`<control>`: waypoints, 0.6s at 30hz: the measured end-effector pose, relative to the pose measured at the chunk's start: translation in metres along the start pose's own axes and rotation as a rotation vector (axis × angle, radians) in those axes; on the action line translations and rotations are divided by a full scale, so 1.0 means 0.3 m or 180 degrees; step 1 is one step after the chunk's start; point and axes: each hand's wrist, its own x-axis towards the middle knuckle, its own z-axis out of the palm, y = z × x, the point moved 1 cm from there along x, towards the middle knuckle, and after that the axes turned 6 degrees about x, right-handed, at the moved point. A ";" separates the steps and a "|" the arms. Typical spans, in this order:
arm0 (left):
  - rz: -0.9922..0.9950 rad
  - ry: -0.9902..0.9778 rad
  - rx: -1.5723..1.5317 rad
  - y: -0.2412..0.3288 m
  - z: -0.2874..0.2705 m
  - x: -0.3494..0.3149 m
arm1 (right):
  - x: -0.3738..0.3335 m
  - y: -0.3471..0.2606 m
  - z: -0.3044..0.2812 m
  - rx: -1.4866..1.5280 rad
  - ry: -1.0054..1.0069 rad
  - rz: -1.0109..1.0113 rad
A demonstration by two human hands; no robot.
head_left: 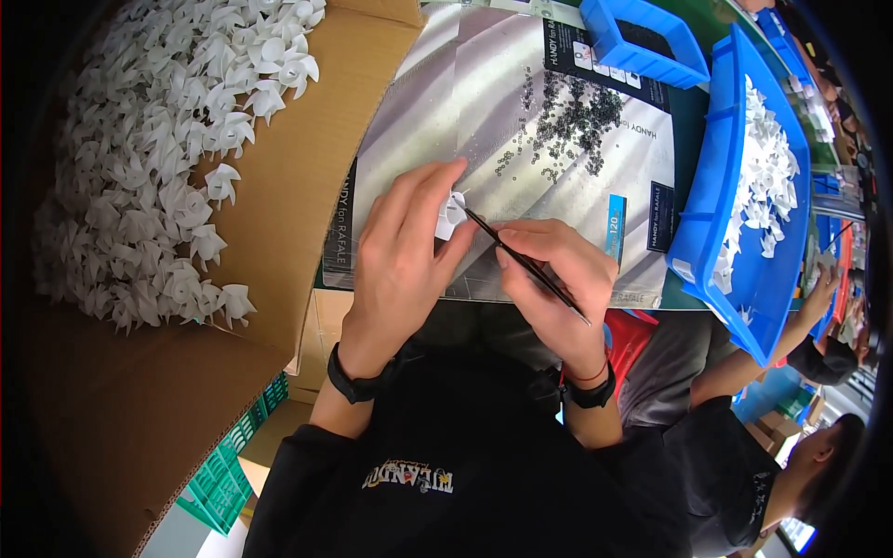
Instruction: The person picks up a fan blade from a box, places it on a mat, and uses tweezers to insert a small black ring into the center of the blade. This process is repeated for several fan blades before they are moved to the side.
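My left hand point(398, 249) pinches a small white bladed piece, like a tiny fan impeller point(449, 216), between thumb and fingers. Thin black tweezers point(535, 270) are gripped in my right hand point(567, 276), their tip touching or almost touching the white impeller. Whether the tips hold anything is too small to tell. Both hands are above a flat printed carton point(419, 121). Beyond them many tiny black rings point(579, 116) lie scattered on the carton.
A large cardboard box point(321, 112) at the left holds a heap of white impellers point(139, 167). On the right stands a long blue bin point(721, 177) with more impellers. A smaller blue bin point(605, 42) at the back contains black bits. Another person point(688, 446) sits close on the right.
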 end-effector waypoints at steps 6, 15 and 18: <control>-0.0017 -0.0006 0.0029 0.001 0.000 0.000 | 0.001 -0.003 0.001 0.0044 -0.0032 0.0055; -0.0030 -0.0024 0.0012 0.005 -0.003 0.004 | 0.011 -0.019 0.013 -0.0430 -0.0177 -0.0311; -0.0116 -0.0057 -0.0035 0.006 -0.003 0.004 | 0.003 -0.012 0.020 -0.0652 -0.0216 -0.0484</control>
